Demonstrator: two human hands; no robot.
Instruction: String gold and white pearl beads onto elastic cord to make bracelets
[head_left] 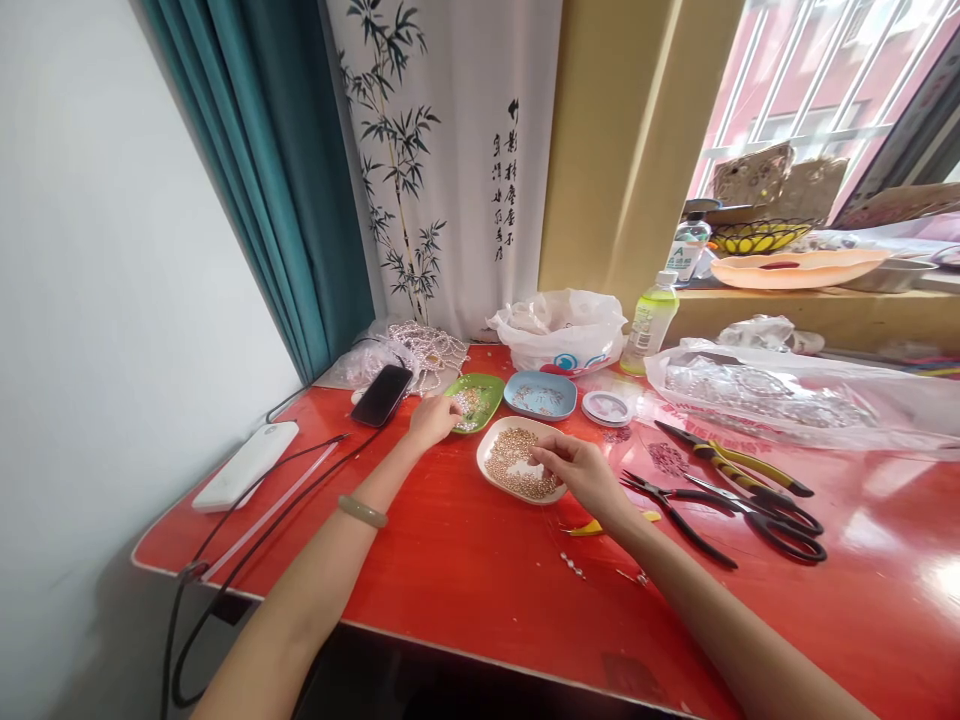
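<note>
My left hand (435,420) reaches to the near left side of a green dish (493,386) holding small gold and pale beads. Its fingertips are pinched together at the beads. Over the right side of a white dish (484,462), full of small gold beads (510,452), my right hand (581,468) has thumb and forefinger closed. Whatever lies between the fingertips of either hand is too small to make out. Behind the white dish sits a blue dish (541,380) with a few small pieces in it. Yellow tweezers (586,528) lie partly under my right wrist.
Pliers (735,462), black-handled pliers (679,515) and scissors (780,520) lie right on the red table (420,590). A phone (382,395), a white power bank (246,466) and cables are left. Plastic bags (562,330) and a bottle (651,325) stand behind. A short bead strand (571,566) lies in front.
</note>
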